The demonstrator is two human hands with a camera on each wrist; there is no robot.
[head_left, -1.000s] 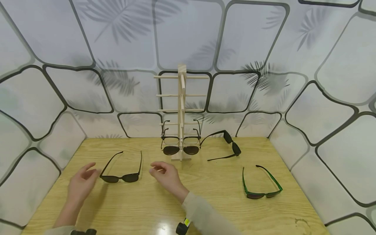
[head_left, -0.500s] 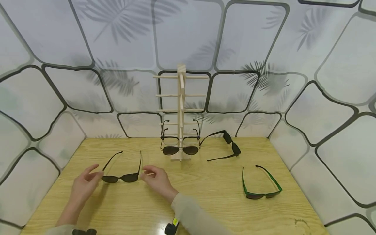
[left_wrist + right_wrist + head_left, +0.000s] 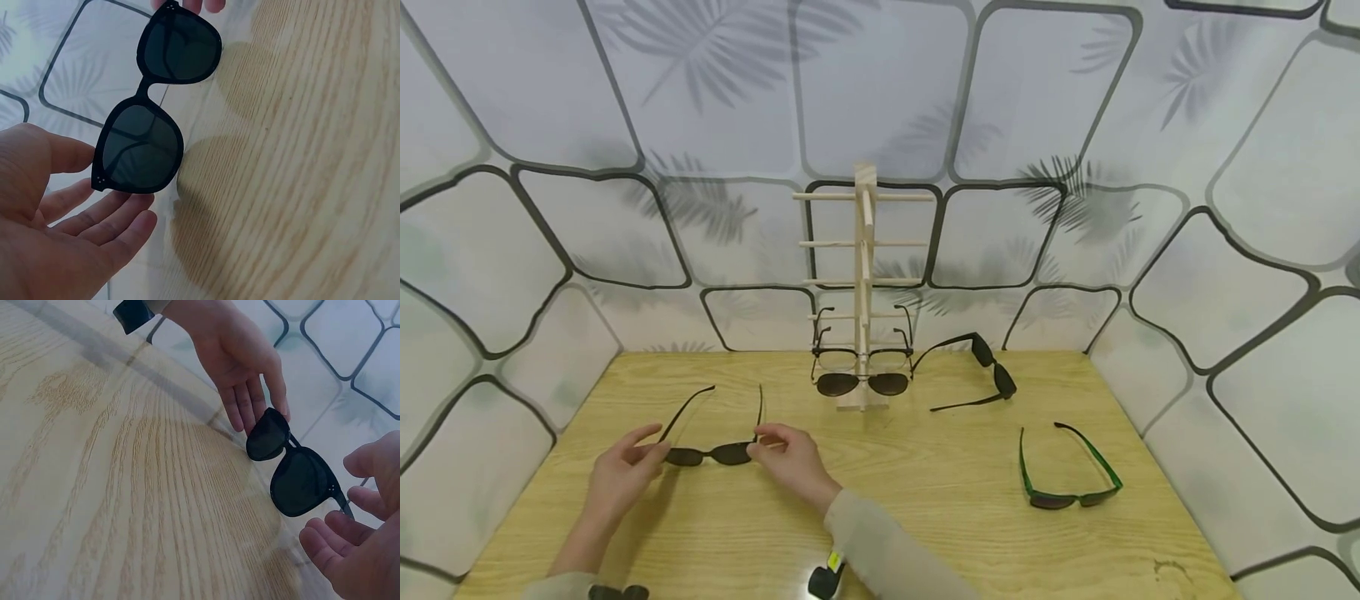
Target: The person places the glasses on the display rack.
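The right hand [image 3: 793, 460] has moved left to the sunglasses [image 3: 728, 454] on the left of the tabletop [image 3: 955, 483], thumb and fingers parted around one end, while the left hand [image 3: 621, 475] touches the other, whether gripping one cannot tell.

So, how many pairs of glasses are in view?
5: black sunglasses between left hand and right hand; clear-lensed glasses above dark-lensed ones on the wooden rack; black pair right of it; green-framed pair farther right.
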